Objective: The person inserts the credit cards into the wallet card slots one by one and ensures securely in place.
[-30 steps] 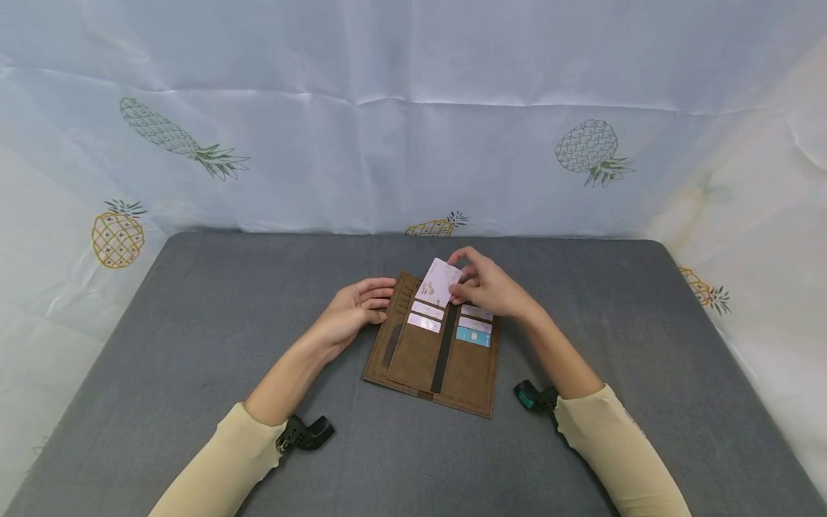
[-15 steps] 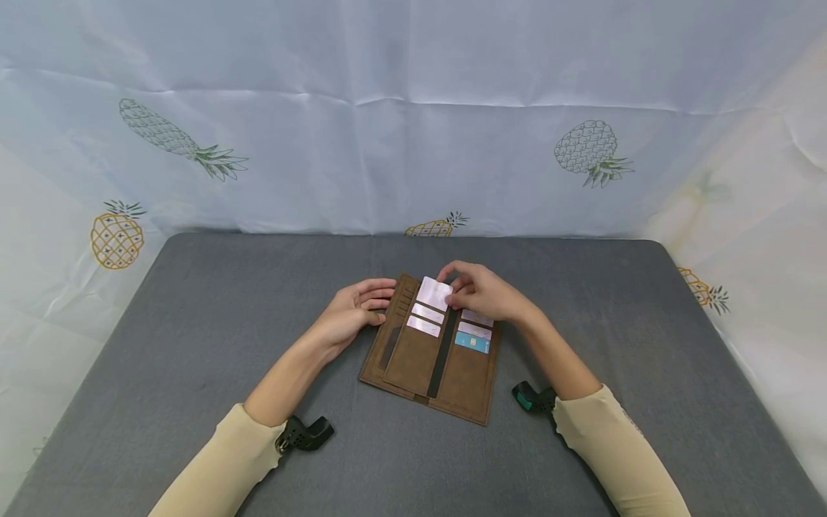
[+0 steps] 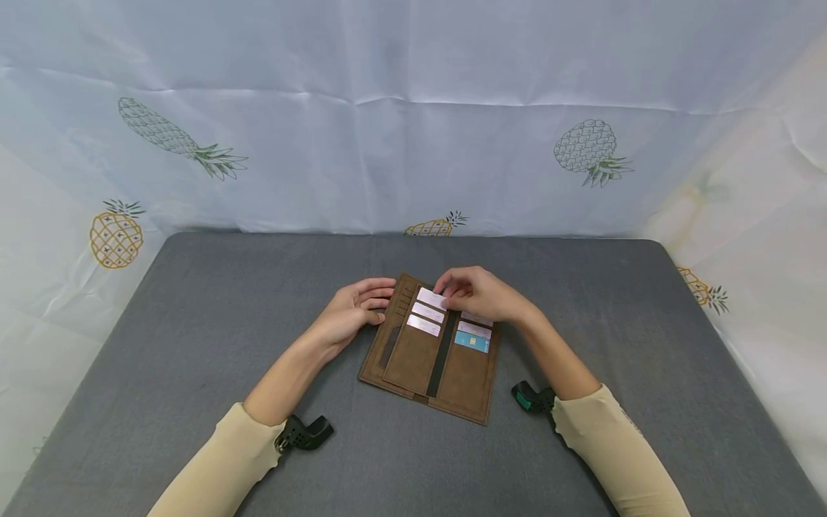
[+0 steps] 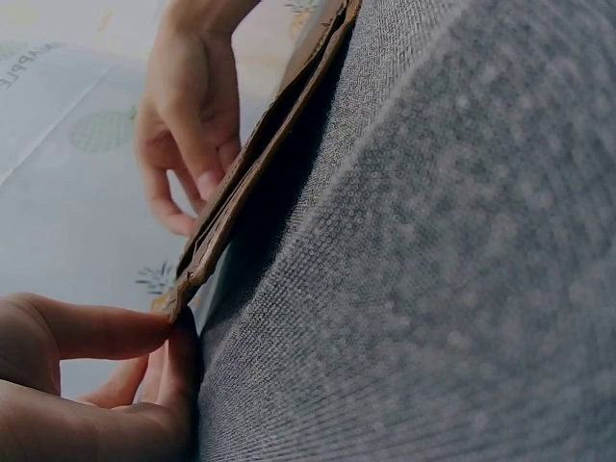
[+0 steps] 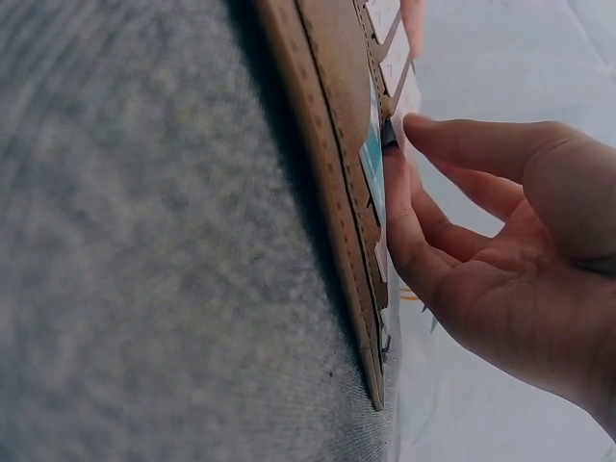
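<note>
A brown bifold wallet (image 3: 410, 362) lies spread open on the grey table, slightly turned, with a dark strip down its middle. My left hand (image 3: 349, 316) pinches its left edge, thumb above and fingers beneath, as the left wrist view shows. At the top slot of the left panel, my right hand (image 3: 487, 294) holds the right edge of a pale pink card (image 3: 429, 296) between thumb and fingers. Most of that card is inside the slot. Below it, two more pale cards (image 3: 425, 325) show as strips. A blue card (image 3: 472, 341) sits in the right panel under pale ones, partly covered by my right hand.
The grey cloth-covered table (image 3: 258, 287) reaches back to a white curtain (image 3: 362, 165) printed with pineapples. Black wrist-camera mounts (image 3: 309, 434) hang from both sleeves, close over the table in front of the wallet.
The pale pink card has slid down into the top left slot, from mostly out to a narrow strip. My right hand came down with it; my left hand stayed at the wallet's edge.
</note>
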Demonstrator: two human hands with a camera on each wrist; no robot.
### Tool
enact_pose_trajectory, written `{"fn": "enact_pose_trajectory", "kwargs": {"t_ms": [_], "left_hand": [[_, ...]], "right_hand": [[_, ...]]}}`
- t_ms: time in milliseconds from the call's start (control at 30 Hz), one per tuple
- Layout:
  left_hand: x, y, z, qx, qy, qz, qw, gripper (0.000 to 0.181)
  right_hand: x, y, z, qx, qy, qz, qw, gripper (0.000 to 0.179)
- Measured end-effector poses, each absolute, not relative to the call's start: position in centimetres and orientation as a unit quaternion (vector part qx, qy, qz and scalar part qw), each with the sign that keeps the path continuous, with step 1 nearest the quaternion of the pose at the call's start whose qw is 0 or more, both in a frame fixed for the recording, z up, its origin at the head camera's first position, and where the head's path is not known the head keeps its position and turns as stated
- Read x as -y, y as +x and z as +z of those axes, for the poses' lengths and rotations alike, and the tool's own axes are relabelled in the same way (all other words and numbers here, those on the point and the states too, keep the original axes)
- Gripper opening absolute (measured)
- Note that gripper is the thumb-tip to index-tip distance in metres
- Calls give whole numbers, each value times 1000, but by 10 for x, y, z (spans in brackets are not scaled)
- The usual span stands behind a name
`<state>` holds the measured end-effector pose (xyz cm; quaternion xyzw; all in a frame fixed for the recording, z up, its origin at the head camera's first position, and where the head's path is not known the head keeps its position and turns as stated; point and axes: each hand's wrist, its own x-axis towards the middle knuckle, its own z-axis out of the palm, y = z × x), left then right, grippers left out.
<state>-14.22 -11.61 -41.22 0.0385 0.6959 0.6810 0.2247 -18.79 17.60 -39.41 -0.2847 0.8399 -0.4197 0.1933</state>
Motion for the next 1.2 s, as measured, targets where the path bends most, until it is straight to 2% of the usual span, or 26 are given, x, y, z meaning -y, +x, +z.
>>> {"fn": "enact_pose_trajectory", "kwargs": {"t_ms": [633, 867, 1200], "left_hand": [[118, -142, -411, -704, 43, 673, 225, 66], [119, -143, -410, -744, 53, 631, 214, 61], [123, -145, -410, -758, 26, 630, 167, 58]], "right_hand": [[-187, -193, -390, -826, -278, -435, 228, 26], [-206, -197, -379, -838, -249, -442, 203, 28], [-230, -200, -364, -849, -205, -457, 170, 29]]}}
